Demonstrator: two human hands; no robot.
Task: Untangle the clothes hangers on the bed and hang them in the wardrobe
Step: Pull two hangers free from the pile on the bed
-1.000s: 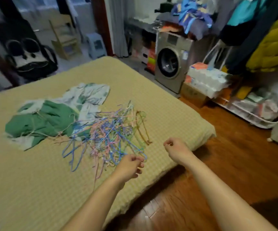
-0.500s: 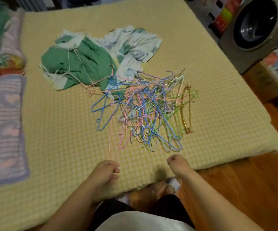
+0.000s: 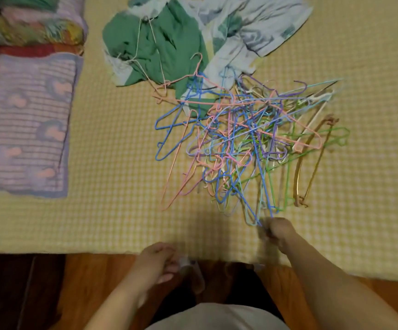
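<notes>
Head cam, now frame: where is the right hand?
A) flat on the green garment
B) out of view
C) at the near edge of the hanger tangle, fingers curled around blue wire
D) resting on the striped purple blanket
C: the right hand sits at the near edge of the hanger tangle on the yellow bedspread, its fingers curled where blue hanger wires end, though blur hides the exact grip.

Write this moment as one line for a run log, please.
stage: untangling start | right hand: grips blue hanger at near edge of hanger pile | left hand: off bed, curled, contents unclear
</notes>
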